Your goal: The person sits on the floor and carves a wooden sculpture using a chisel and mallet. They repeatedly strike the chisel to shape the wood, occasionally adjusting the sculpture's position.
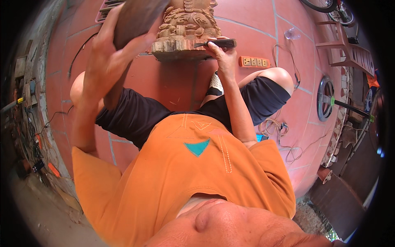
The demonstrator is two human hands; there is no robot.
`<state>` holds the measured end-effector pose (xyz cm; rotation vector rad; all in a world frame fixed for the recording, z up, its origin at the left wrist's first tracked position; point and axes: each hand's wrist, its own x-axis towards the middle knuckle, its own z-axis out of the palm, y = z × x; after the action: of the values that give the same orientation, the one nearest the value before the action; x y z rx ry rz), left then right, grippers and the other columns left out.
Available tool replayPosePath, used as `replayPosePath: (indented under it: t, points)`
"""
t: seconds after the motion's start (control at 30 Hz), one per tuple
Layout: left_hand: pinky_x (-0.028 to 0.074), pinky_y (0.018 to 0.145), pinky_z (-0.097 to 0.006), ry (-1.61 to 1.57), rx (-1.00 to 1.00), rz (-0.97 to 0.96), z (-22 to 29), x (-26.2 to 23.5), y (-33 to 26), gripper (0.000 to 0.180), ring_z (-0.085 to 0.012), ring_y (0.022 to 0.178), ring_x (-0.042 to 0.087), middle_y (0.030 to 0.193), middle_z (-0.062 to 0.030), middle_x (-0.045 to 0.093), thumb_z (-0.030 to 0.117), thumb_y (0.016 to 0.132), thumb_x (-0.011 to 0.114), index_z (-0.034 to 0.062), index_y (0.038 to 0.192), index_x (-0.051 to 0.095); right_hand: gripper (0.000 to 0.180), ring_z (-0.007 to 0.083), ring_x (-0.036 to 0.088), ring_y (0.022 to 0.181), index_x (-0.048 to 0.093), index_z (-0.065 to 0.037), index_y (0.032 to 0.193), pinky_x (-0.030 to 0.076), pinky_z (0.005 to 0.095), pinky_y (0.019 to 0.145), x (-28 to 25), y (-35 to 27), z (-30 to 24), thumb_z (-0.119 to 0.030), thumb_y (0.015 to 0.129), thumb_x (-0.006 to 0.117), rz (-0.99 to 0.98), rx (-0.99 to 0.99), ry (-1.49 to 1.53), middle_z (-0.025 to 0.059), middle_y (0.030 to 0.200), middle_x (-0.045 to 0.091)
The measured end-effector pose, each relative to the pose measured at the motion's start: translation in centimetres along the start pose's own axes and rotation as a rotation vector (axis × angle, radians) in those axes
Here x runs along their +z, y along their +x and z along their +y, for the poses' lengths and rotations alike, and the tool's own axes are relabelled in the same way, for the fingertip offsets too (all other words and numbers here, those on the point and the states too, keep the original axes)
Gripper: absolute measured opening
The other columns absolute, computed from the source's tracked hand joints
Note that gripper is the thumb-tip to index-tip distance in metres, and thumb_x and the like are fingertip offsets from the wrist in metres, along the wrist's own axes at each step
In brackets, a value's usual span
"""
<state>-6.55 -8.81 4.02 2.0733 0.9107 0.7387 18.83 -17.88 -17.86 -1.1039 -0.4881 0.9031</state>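
- A brown carved wooden figure (188,25) stands on a red tile floor (247,33), in front of the seated person and just beyond their bent knees; its top runs out of view.
- Its surface is matt and deeply cut, with rounded folds, beads and scrolls. Below is a thick pale-brown wooden base (175,47) with a ragged, rough-hewn edge.
- It looks solid, so it is probably heavy and stiff, with good grip on the coarse wood. The thin raised details could chip; the thick base seems the safer place to take hold.
- The left hand (108,61), slightly blurred, is curled around a long dark brown wooden mallet-like bar (133,24), thumb on one side and fingers on the other. The bar is broad at the top and narrower below; it looks dense, smooth and rather weighty, best gripped along the narrower part.
- The right hand (224,57) is closed in a light pinch on a slim chisel with a dark handle (225,43). Its narrow blade points left, at the near side of the figure; whether it touches the wood cannot be told. The chisel looks light and rigid, with a thick handle to hold and a probably sharp tip to avoid.
- An orange rectangular plastic power strip (254,62) lies on the tiles, right of the chisel.
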Motion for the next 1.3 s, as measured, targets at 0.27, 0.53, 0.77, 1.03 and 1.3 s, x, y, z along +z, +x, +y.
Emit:
replayPosePath:
  t: [0.27, 0.53, 0.77, 1.03, 1.3]
  points:
    - [0.053, 0.086, -0.039, 0.11, 0.192, -0.324, 0.6, 3.4, 6.4, 0.061, -0.0295, 0.099, 0.071, 0.107, -0.0262, 0.067, 0.017, 0.085, 0.076, -0.0004, 0.136, 0.046, 0.031, 0.0225, 0.07, 0.093, 0.055, 0.001, 0.115, 0.061, 0.0334, 0.084, 0.2, -0.3, 1.3, 0.002, 0.089, 0.07, -0.026, -0.092, -0.201, 0.0163, 0.106, 0.069]
    - [0.054, 0.082, -0.045, 0.153, 0.247, -0.38, -1.8, 4.7, 7.0, 0.062, -0.0411, 0.097, 0.069, 0.103, -0.0283, 0.067, 0.019, 0.083, 0.075, 0.0046, 0.135, 0.045, 0.033, 0.0209, 0.069, 0.096, 0.054, 0.0, 0.117, 0.059, 0.0321, 0.085, -0.2, 0.0, 2.3, 0.002, 0.089, 0.071, -0.051, -0.098, -0.237, 0.015, 0.107, 0.069]
    - [0.055, 0.078, -0.046, 0.123, 0.319, -0.401, -1.5, 4.9, 7.4, 0.062, -0.0418, 0.092, 0.07, 0.1, -0.0284, 0.067, 0.021, 0.084, 0.074, 0.0064, 0.136, 0.043, 0.027, 0.0136, 0.065, 0.091, 0.059, -0.002, 0.11, 0.054, 0.0274, 0.081, 0.8, -0.2, 1.8, 0.002, 0.087, 0.073, -0.013, -0.131, -0.2, 0.0072, 0.1, 0.068]
    - [0.052, 0.084, -0.045, 0.086, 0.553, -0.269, -3.5, 7.7, 7.9, 0.068, -0.0372, 0.098, 0.067, 0.11, -0.0219, 0.068, 0.025, 0.085, 0.073, 0.0107, 0.145, 0.044, 0.028, 0.0133, 0.066, 0.091, 0.059, 0.001, 0.11, 0.053, 0.0273, 0.081, 1.4, -0.3, 1.4, 0.001, 0.087, 0.074, -0.009, -0.15, -0.272, 0.0076, 0.1, 0.068]
    - [0.052, 0.074, -0.046, 0.481, 0.462, -0.614, -5.4, 9.1, 7.7, 0.072, -0.0381, 0.085, 0.068, 0.103, -0.0208, 0.069, 0.031, 0.087, 0.069, 0.0192, 0.152, 0.041, 0.031, 0.0179, 0.068, 0.092, 0.058, 0.006, 0.114, 0.055, 0.0317, 0.081, 0.4, 0.7, 2.4, -0.002, 0.088, 0.073, -0.064, -0.159, -0.381, 0.0126, 0.101, 0.072]
